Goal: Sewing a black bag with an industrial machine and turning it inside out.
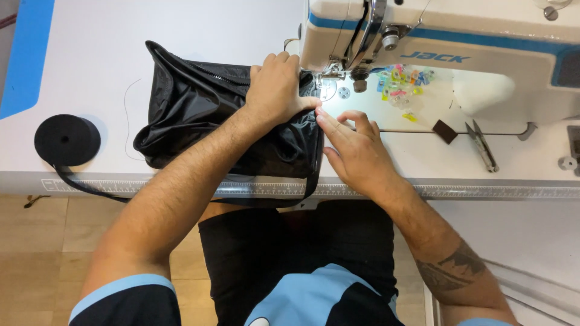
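Hands on black fabric

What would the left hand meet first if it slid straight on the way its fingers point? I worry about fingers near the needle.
The left hand lies flat on the black fabric, fingers pointing away from the person. Straight ahead, it would probably first meet the sewing machine head, just left of the presser foot.

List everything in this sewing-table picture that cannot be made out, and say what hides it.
- Needle point, head view: hidden behind the left hand and the white sewing machine head.
- Seam edge of the crumpled black shiny fabric bag: covered by both hands, the right hand at its edge.
- Pile of small coloured plastic clips: too small to count.
- Black webbing strap roll: its loose end drops under the table edge.
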